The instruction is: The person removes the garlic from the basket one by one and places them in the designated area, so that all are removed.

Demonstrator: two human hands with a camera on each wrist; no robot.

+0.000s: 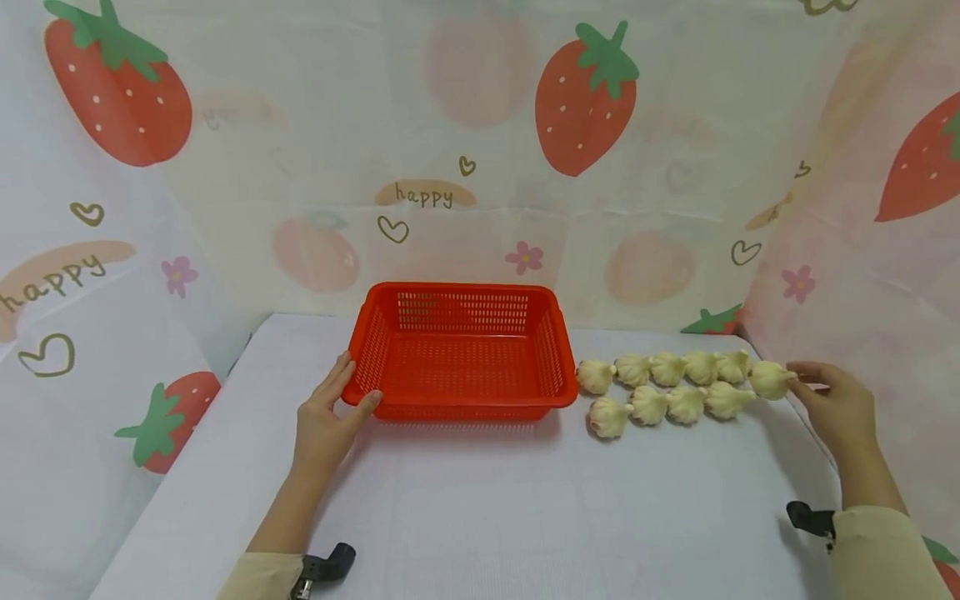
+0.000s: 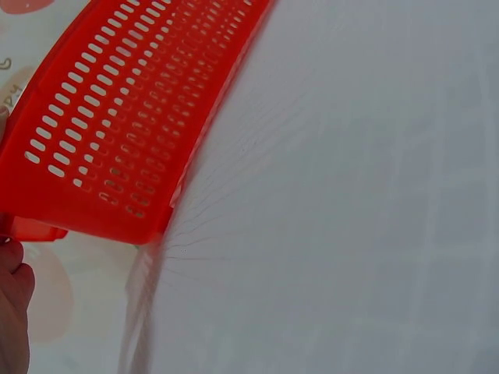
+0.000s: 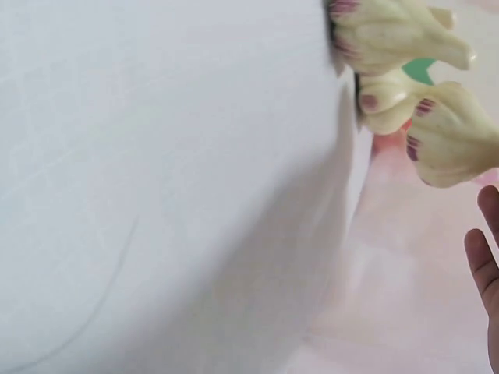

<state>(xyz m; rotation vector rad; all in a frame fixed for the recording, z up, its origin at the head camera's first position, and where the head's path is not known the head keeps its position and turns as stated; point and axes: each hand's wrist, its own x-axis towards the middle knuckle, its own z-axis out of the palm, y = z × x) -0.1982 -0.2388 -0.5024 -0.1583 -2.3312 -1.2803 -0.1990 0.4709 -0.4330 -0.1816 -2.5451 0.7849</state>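
A red plastic basket [image 1: 461, 398] with slotted walls stands on the white table, nothing inside it. My left hand [image 1: 330, 425] holds its left front corner, thumb at the front rim and fingers along the left side; the left wrist view shows the basket's slotted wall [image 2: 109, 117] and only part of the hand [image 2: 12, 304]. At the right, my right hand [image 1: 840, 404] pinches a garlic bulb [image 1: 770, 381] by its stem. In the right wrist view that bulb [image 3: 452, 140] appears lifted, beside other bulbs, the stem end cut off by the frame.
Two rows of garlic bulbs [image 1: 667, 369] lie right of the basket, the nearest bulb [image 1: 595, 377] close to its right wall. White cloth covers the table [image 1: 562, 508]. Strawberry-printed curtains [image 1: 487, 150] enclose the back and sides.
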